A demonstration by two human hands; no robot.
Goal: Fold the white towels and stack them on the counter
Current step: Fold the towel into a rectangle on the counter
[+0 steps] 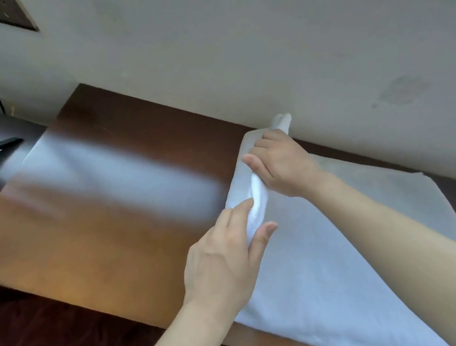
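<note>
The left hand [228, 257], nearer, and the right hand [279, 164], farther, each grip the bunched left edge of the soft white terry towel [326, 262]. It lies spread on the right of the glossy brown wooden counter [98, 255], reaching its near edge, so an uneven pull could drag it off. The pale wall [260, 46] blocks the far side, and bare counter opens leftward.

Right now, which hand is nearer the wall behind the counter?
Right. The right hand holds the white towel by its bunched edge, close to the wall. The left hand holds the same edge farther out, toward the front of the counter.
</note>
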